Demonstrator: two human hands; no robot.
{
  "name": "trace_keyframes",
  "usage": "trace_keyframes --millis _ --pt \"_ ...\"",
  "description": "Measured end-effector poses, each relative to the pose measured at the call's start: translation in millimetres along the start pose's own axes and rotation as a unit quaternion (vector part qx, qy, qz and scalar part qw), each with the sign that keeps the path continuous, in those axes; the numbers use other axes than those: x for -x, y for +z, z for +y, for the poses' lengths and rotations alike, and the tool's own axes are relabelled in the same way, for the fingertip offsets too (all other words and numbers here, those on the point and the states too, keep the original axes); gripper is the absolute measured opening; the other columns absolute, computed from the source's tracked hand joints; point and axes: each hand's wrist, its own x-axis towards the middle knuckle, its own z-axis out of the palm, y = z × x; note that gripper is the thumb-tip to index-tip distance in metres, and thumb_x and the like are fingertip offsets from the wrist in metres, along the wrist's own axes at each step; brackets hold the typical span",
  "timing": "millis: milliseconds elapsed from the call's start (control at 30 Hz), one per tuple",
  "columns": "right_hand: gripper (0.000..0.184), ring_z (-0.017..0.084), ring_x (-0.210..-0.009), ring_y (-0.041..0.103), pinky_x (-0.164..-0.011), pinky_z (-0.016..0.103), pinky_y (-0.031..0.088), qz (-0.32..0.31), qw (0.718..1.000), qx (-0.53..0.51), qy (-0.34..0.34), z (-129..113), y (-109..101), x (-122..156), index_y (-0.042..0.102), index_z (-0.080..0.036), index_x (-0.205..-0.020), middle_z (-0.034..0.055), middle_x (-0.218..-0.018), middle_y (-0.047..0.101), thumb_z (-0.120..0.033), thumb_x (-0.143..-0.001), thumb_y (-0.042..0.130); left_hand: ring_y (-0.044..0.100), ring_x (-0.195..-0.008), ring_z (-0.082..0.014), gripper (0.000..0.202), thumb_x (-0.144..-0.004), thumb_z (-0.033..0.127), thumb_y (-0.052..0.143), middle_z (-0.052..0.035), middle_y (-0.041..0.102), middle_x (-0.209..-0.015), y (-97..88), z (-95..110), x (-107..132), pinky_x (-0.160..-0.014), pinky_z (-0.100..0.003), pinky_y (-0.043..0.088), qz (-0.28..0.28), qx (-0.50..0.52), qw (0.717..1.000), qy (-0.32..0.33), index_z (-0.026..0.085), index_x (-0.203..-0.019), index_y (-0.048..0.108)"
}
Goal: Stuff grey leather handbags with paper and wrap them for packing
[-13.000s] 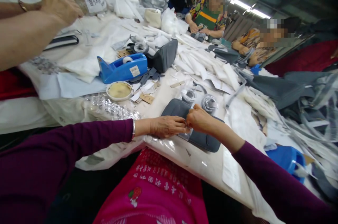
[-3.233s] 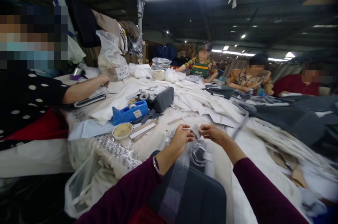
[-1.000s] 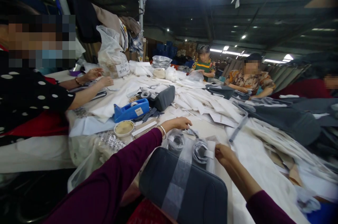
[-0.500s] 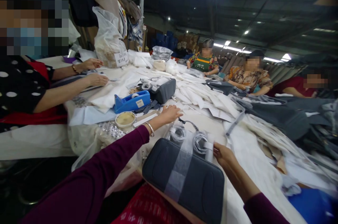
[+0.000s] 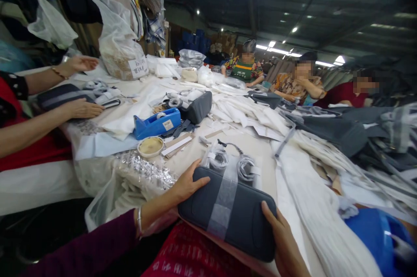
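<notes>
A dark grey-blue bag with rounded corners lies at the table's front edge, a translucent wrapping strip running across its middle. My left hand grips its upper left corner, thumb on top of the panel. On the right side, my right hand holds the edge with its thumb on the face and the other fingers hidden. Just behind the bag are two wrapped coils, a left coil and a right coil, with a dark cord beyond them.
To the left stand a blue tape dispenser and a round tin. Another grey bag sits behind. White sheets and dark pieces cover the right. A co-worker's hands handle a similar bag at left; several people sit opposite.
My left hand has come back from beyond the coils to the bag's left corner. My right hand has moved from the right coil down to the bag's right side.
</notes>
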Motion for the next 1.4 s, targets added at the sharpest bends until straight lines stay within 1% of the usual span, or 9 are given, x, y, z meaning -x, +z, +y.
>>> trace_keyframes --millis 133,200,267,433,600,800,1033,1233,1400 --pt "0.060 0.028 -0.109 0.061 -0.091 0.038 0.050 0.012 0.998 0.007 -0.067 -11 13 -19 0.063 -0.021 -0.117 0.0058 -0.113 0.069 -0.055 -0.068 0.071 0.042 -0.130 -0.0284 0.072 -0.083 0.048 0.057 -0.0172 0.044 -0.141 0.2 3 -26 -0.111 -0.046 0.033 0.063 -0.089 0.993 0.032 0.013 -0.141 0.033" --pt "0.056 0.028 -0.107 0.061 -0.089 0.037 0.051 0.021 0.995 0.003 -0.098 -13 14 -27 0.066 -0.020 -0.113 0.0059 -0.110 0.070 -0.053 -0.068 0.072 0.032 -0.136 -0.0314 0.073 -0.081 0.044 0.061 -0.0192 0.037 -0.144 -0.1 18 -44 -0.113 -0.050 0.027 0.105 -0.186 0.973 0.091 0.011 -0.140 0.034" --pt "0.055 0.028 -0.107 0.061 -0.089 0.037 0.051 0.032 0.992 -0.001 -0.124 -12 14 -31 0.066 -0.020 -0.114 0.0059 -0.109 0.070 -0.050 -0.068 0.072 0.030 -0.136 -0.0311 0.065 -0.082 0.038 0.062 -0.0181 0.037 -0.144 7.4 45 -64 -0.114 -0.050 0.025 0.085 -0.266 0.942 0.188 0.012 -0.138 0.039" --pt "0.063 0.028 -0.107 0.061 -0.093 0.039 0.048 0.039 0.991 -0.003 -0.128 -6 8 -25 0.061 -0.022 -0.123 0.0073 -0.115 0.068 -0.044 -0.065 0.075 0.046 -0.124 -0.0186 0.037 -0.090 0.011 0.042 -0.0100 0.055 -0.130 71.4 119 -121 -0.109 -0.036 0.033 -0.188 -0.311 0.829 0.425 0.018 -0.124 0.055" --pt "0.075 0.028 -0.103 0.062 -0.089 0.039 0.049 0.011 0.998 -0.039 -0.046 -14 -2 -25 0.053 -0.021 -0.130 0.0099 -0.121 0.063 -0.038 -0.061 0.077 0.059 -0.105 -0.0164 0.029 -0.097 0.020 0.037 -0.0067 0.068 -0.110 132.8 132 -162 -0.112 -0.036 0.023 -0.374 -0.360 0.717 0.465 0.017 -0.111 0.063" --pt "0.096 0.028 -0.098 0.062 -0.086 0.041 0.049 -0.005 0.997 -0.069 0.025 -24 -5 -44 0.042 -0.020 -0.138 0.0103 -0.118 0.061 -0.032 -0.051 0.081 0.059 -0.098 -0.0152 0.037 -0.100 0.030 0.030 -0.0015 0.069 -0.099 134.1 128 -163 -0.110 -0.036 0.022 -0.407 -0.361 0.719 0.433 0.023 -0.102 0.066" --pt "0.099 0.031 -0.112 0.057 -0.092 0.044 0.047 0.036 0.991 -0.124 -0.019 -7 9 -52 0.034 -0.026 -0.144 0.0093 -0.126 0.055 -0.027 -0.057 0.079 0.056 -0.100 -0.0158 0.036 -0.099 0.028 0.027 -0.0013 0.063 -0.106 137.4 127 -165 -0.112 -0.038 0.019 -0.435 -0.359 0.721 0.402 0.023 -0.113 0.060" --pt "0.096 0.028 -0.116 0.056 -0.096 0.043 0.048 0.008 0.988 -0.141 -0.060 -5 9 -53 0.026 -0.030 -0.148 0.0054 -0.124 0.058 -0.022 -0.064 0.072 0.052 -0.094 -0.0194 0.035 -0.097 0.034 0.028 -0.0041 0.061 -0.097 143.0 127 -167 -0.104 -0.039 0.027 -0.449 -0.368 0.701 0.413 0.021 -0.091 0.059" --pt "0.098 0.030 -0.126 0.049 -0.106 0.044 0.041 -0.001 0.990 -0.131 -0.052 4 11 -58 0.026 -0.026 -0.148 0.0075 -0.134 0.054 -0.026 -0.062 0.073 0.052 -0.086 -0.0191 0.031 -0.095 0.042 0.041 -0.0038 0.063 -0.083 143.3 127 -161 -0.099 -0.038 0.031 -0.400 -0.379 0.697 0.459 0.021 -0.081 0.057"
